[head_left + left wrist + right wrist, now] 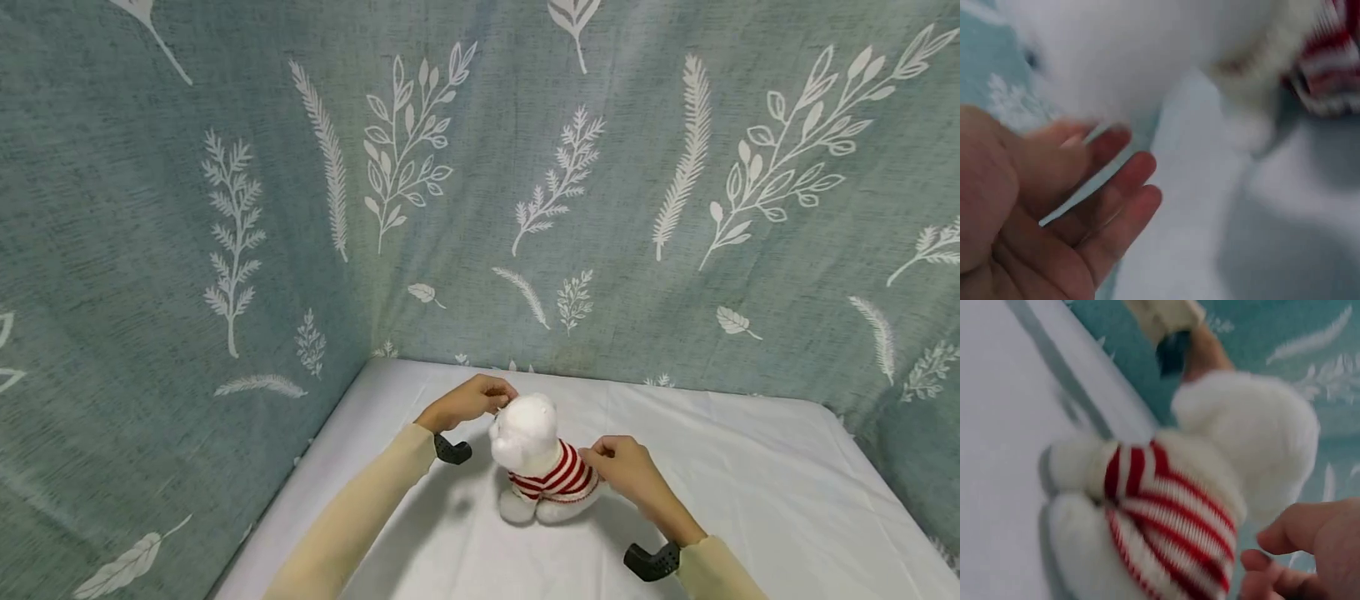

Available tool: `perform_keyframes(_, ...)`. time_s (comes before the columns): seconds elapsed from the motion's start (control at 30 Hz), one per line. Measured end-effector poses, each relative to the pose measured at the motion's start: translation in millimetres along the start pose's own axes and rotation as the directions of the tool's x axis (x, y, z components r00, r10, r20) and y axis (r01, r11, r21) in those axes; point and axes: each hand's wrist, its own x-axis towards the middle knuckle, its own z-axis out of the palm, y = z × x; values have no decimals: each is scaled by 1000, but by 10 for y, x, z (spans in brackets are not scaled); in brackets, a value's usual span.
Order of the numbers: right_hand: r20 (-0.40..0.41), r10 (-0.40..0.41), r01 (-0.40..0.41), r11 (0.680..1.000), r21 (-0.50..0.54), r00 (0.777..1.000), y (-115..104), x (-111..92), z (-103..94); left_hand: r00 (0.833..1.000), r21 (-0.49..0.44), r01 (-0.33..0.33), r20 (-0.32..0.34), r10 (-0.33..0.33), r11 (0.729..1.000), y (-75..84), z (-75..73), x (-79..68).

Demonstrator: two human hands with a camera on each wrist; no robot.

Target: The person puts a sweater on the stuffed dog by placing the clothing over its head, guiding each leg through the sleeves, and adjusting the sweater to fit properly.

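A white plush toy (525, 433), wearing a red-and-white striped knit sweater (566, 477), stands on the white-covered table with its head turned to the left. At its face is my left hand (468, 400); in the left wrist view the loosely bent fingers (1129, 200) spread just under the blurred white muzzle (1104, 75). Behind the toy's back, my right hand (622, 467) reaches in from the right. Its thumb and fingertips (1269, 540) are right beside the striped sweater, lightly bent, with no cloth showing between them in the right wrist view.
The white sheet (750, 500) covers the table, with soft folds on the right. Blue-green curtains (465, 308) printed with white leaves hang along the back and left edges. A black wrist device (652, 562) sits on each arm below the hand.
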Motion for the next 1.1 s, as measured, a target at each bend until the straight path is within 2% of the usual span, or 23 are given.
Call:
perform_keyframes(0.1, 104, -17, 16, 1000, 8, 994, -103, -41, 40, 998, 51, -1, 62, -2, 999, -152, 9, 36)
perform_keyframes(0.17, 185, -38, 37, 999, 9, 982, -153, -63, 74, 993, 77, -6, 114, -3, 997, -216, 35, 67)
perform_keyframes(0.27, 277, -82, 81, 997, 14, 957, -202, -101, 151, 982, 75, -14, 187, -1, 997, -256, 80, 98)
perform_keyframes(0.37, 314, -114, 110, 993, 29, 943, -218, -131, 251, 973, 73, -18, 229, 1, 997, -246, 122, 103)
perform_keyframes(0.5, 275, -121, 118, 993, 29, 954, -208, -164, 364, 966, 77, -36, 260, 15, 996, -215, 161, 108)
perform_keyframes(0.67, 169, -164, 168, 986, -10, 972, -185, -162, 476, 968, 85, -37, 251, 15, 996, -183, 187, 82)
perform_keyframes(0.77, 71, -192, 196, 979, -62, 979, -173, -172, 506, 968, 95, -49, 250, 24, 994, -170, 202, 61)
perform_keyframes(0.9, -35, -185, 181, 978, -109, 982, -131, -162, 464, 971, 143, -102, 231, 67, 985, -148, 230, 55)
perform_keyframes(1.1, -75, -176, 164, 976, -139, 982, 0, -45, 240, 980, 97, -145, 149, 130, 985, -78, 391, 49)
